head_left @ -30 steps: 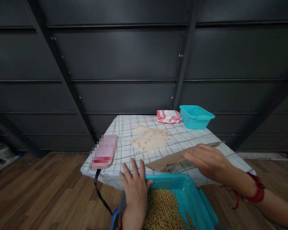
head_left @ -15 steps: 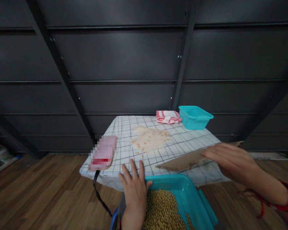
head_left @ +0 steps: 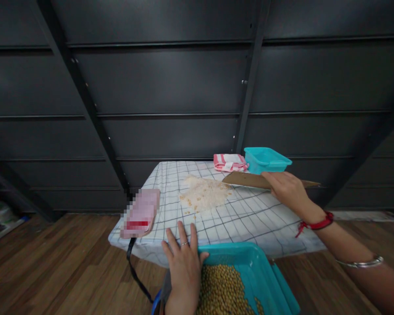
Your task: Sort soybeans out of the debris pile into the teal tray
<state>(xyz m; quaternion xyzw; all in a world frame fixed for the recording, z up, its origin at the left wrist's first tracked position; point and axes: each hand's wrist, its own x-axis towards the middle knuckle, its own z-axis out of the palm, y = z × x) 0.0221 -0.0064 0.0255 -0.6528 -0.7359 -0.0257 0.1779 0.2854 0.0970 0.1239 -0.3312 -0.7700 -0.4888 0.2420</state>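
Observation:
My right hand [head_left: 290, 192] grips a flat brown piece of cardboard [head_left: 246, 179] by its upper edge, above the right side of the table. The cardboard's left tip is close to a pile of white rice-like grains [head_left: 205, 192], with some yellowish kernels among them. My left hand [head_left: 184, 267] lies with fingers spread at the table's near edge, its thumb against the rim of a turquoise basin [head_left: 265, 275]. Inside that basin are many brownish-yellow beans [head_left: 225, 288]; the basin's bottom part is cut off by the picture's edge.
A checked white cloth [head_left: 170, 175] covers the table. At the back are a folded red-and-white striped cloth [head_left: 230, 162] and a second turquoise basin [head_left: 267, 161]. A blurred pink phone-like object [head_left: 141, 212] lies on the left, a black strap [head_left: 134, 271] hanging below it.
My right hand has moved the cardboard away from me, from the table's near right side to beside the grain pile. My left hand stays at the basin's rim.

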